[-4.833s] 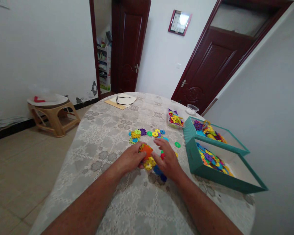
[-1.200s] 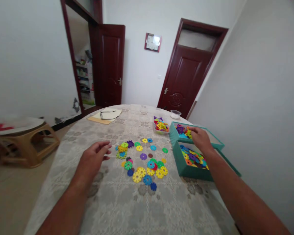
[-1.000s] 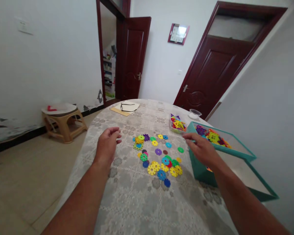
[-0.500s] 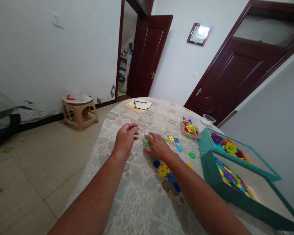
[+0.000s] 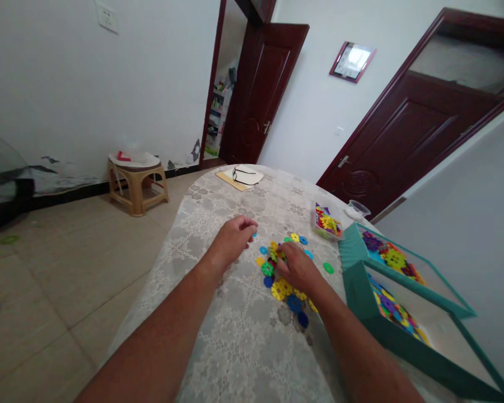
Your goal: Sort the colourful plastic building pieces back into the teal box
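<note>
Underneath everything lies a rounded table [image 5: 235, 347] covered in a pale lace-patterned cloth, standing in a white-walled room with a tiled floor, two dark red doors, a framed picture [image 5: 351, 60] high on the far wall and a tan plastic stool [image 5: 136, 182] by the left wall. A scatter of coloured flower-shaped discs [image 5: 283, 289] sits mid-table. The left hand [image 5: 234, 239] hovers just left of the scatter, fingers drawn to the thumb in a narrow pinch; a speck of blue shows at the tips, though whether it is held I cannot tell. The right hand [image 5: 297, 267] rests palm down on the scatter, fingers curled over yellow and green discs at its far side; whether it grips one is hidden. To the right, two teal box halves [image 5: 355, 291] full of more pieces stand close to the grey wall, touching each other, well apart from the left hand and near the right forearm. Beyond them are a small clear tray [image 5: 326, 221] of pieces and a clear cup [image 5: 356, 209]. A pair of glasses [image 5: 244, 175] lies on paper at the far edge. Bare cloth stretches between the hands and the glasses and across the near side, while the table's left edge drops to the floor.
</note>
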A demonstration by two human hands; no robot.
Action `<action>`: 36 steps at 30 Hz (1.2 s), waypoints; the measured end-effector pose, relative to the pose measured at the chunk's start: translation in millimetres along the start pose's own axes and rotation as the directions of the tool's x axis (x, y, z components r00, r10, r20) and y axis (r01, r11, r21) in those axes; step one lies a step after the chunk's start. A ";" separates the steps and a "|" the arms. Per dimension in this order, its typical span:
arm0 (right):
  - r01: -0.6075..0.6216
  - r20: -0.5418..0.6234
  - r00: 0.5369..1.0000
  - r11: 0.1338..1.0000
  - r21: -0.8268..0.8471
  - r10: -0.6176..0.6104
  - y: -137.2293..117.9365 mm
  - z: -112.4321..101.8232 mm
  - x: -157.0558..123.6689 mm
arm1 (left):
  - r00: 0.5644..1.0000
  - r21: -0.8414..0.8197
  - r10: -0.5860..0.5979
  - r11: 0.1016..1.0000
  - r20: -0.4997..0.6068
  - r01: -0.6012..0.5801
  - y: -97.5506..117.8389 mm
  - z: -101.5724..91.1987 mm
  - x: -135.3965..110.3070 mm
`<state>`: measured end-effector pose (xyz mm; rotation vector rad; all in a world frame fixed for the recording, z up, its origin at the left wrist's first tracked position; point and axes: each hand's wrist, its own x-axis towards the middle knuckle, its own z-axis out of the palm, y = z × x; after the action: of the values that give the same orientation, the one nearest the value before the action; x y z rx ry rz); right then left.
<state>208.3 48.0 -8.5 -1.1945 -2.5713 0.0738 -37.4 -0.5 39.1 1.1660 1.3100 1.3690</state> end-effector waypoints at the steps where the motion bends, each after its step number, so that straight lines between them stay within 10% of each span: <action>1: -0.013 -0.042 0.999 0.999 0.047 0.015 4.7 1.5 -6.4 | 0.999 0.082 0.021 0.996 0.041 -0.025 -1.4 1.6 -0.8; 14: -0.356 -0.226 0.857 0.850 0.388 0.463 35.9 0.5 -38.9 | 0.926 0.733 0.157 0.572 0.342 -0.368 -37.7 26.2 -12.0; 20: -0.214 -0.373 0.899 0.974 0.078 0.228 49.3 9.8 -42.0 | 0.868 0.722 0.189 0.490 0.458 -0.488 -45.6 42.9 -16.7; 24: -0.010 -0.265 0.964 1.000 0.010 0.013 42.9 26.9 -37.4 | 0.833 0.702 0.195 0.459 0.519 -0.545 -52.2 51.5 -16.8; 36: -0.099 -0.211 0.972 0.995 0.016 0.100 37.4 19.6 -33.7 | 0.895 0.795 0.119 0.420 0.431 -0.438 -46.7 56.7 -10.3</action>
<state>250.5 48.6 -42.1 -1.2568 -2.3260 -0.0236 19.8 1.2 -8.1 2.3160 1.6740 0.5505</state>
